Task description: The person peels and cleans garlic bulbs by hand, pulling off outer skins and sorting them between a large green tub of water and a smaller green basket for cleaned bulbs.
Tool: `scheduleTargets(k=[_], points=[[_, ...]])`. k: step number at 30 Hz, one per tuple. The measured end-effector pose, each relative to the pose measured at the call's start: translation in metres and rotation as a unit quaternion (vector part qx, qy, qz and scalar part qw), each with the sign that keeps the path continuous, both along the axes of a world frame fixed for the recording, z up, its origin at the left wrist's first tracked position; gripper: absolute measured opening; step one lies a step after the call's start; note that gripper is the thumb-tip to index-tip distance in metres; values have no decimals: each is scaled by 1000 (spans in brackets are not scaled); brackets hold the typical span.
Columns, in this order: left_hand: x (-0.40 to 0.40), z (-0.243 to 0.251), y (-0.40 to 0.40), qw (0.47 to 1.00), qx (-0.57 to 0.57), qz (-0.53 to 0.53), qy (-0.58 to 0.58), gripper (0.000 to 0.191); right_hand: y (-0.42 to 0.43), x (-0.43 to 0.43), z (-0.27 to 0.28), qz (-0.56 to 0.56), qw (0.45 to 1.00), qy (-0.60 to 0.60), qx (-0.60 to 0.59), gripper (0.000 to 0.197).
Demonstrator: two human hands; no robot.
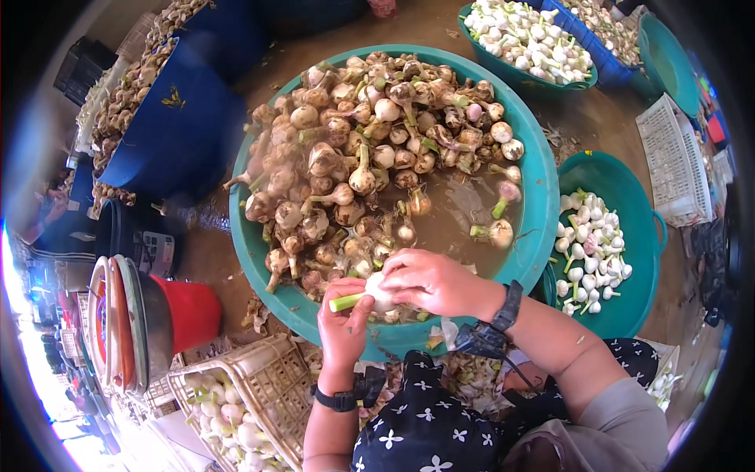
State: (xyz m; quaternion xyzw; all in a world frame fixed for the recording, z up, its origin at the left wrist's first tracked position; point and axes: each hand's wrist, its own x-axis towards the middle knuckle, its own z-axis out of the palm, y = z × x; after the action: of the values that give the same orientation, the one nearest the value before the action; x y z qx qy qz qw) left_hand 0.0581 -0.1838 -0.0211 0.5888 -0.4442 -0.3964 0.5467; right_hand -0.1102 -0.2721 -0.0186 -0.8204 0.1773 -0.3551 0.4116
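Note:
A white garlic bulb [380,291] with a cut green stem is between my two hands, over the near rim of a large green tub [545,194]. My left hand [346,315] grips the bulb by its stem end, the stem pointing left past the thumb. The fingers of my right hand [424,281] lie bent over the bulb's other side. Dirt-covered garlic bulbs [354,147] heap up in the tub. Muddy water [451,221] fills its right side, where a few bulbs sit apart. Both wrists carry black straps with small devices.
At the right, a green basin [640,277] holds cleaned white bulbs; another green tub [531,41] of them stands behind. A plastic crate [271,371] with bulbs is at lower left. Nearby are a red bucket [191,307], a blue bin [177,118] and a white crate [675,159].

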Motion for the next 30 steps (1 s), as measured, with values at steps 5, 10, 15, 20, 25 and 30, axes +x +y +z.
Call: scheduleTargets(k=[5, 10, 15, 20, 25, 30], points=[[14, -23, 5, 958, 121, 125, 230, 15, 18, -5, -4, -8, 998, 53, 45, 10], [3, -24, 1, 935, 116, 149, 301, 14, 16, -23, -19, -25, 975, 137, 172, 17], [-8, -7, -1, 944, 122, 104, 288, 18, 4, 19, -4, -30, 875, -2, 483, 12], [11, -21, -2, 856, 223, 191, 424, 23, 19, -35, -8, 14, 994, 99, 43, 7], [1, -21, 2, 837, 264, 157, 453, 25, 9, -41, -14, -147, 955, 243, -81, 41], [29, -16, 24, 855, 142, 167, 470, 19, 17, 15, -12, 67, 948, 258, 172, 58]])
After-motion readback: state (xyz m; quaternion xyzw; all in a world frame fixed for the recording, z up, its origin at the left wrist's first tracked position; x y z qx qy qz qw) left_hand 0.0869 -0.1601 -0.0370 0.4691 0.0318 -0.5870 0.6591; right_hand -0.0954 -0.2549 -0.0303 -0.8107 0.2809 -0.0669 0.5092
